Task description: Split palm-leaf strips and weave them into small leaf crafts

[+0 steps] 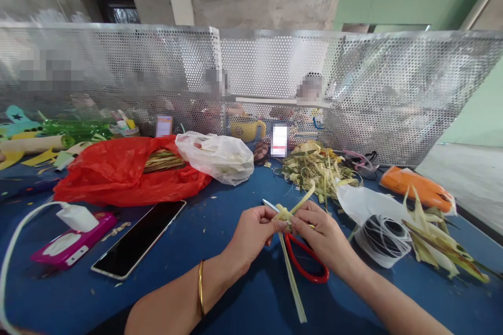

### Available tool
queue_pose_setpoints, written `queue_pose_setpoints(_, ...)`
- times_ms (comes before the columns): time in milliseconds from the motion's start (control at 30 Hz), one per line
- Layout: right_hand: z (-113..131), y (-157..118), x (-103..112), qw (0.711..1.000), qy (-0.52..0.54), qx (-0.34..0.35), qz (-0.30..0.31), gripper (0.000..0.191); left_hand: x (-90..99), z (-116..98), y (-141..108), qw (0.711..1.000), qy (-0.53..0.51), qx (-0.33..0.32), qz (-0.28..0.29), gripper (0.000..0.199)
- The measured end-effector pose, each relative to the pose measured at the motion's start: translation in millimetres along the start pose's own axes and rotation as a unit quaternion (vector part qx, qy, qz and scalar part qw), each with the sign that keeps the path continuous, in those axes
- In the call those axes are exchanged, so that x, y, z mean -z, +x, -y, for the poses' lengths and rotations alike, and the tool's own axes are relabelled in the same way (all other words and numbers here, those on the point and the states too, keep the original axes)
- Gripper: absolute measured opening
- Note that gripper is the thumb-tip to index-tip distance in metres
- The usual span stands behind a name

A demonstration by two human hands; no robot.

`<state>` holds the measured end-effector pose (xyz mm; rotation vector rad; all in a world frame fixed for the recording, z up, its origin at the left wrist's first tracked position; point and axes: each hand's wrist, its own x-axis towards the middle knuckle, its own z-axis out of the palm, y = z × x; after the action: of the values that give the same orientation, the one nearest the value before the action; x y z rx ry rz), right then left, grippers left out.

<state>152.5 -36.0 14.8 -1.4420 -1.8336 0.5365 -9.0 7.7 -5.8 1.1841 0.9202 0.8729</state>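
My left hand [255,227] and my right hand [317,225] meet at the middle of the blue table. Both pinch a small folded piece of pale green-yellow leaf strip [285,213] between them. One strip end sticks up to the right, and a long end hangs down toward the table's near side. Red-handled scissors [310,267] are beneath the hands, with the blade tip showing beside my left thumb. Their middle part is hidden by the fingers and the leaf.
A black phone [139,241], a magenta power strip [74,241] and a red bag [118,172] lie left. A white bag [220,159] and a leaf pile [320,167] are behind. Right are a wire spool [383,241], husks [436,246] and an orange packet [416,187].
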Motion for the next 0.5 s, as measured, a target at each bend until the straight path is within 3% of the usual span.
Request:
queue_pose_setpoints(100,4.7,-2.7,-1.6,0.996,-0.082,-0.005,-0.036,0.027,-0.7,2.9,-1.8,0.997,0.073,-0.030,-0.006,0.029)
queue_pose_setpoints(167,5.4,-3.8,-3.2,0.995,-0.083,-0.033,-0.045,0.015,-0.2,4.1,-3.5,0.992,0.114,-0.055,-0.002,0.028)
queue_pose_setpoints(333,1.8,-2.6,-4.6,0.997,0.006,-0.074,0.011,0.024,0.3,5.1,-8.9,0.975,0.202,-0.086,0.032,0.015)
queue_pose_setpoints(500,1.3,0.6,2.0,0.997,0.049,-0.067,0.004,0.024,-1.7,6.2,-13.3,0.957,0.271,-0.087,0.048,0.014)
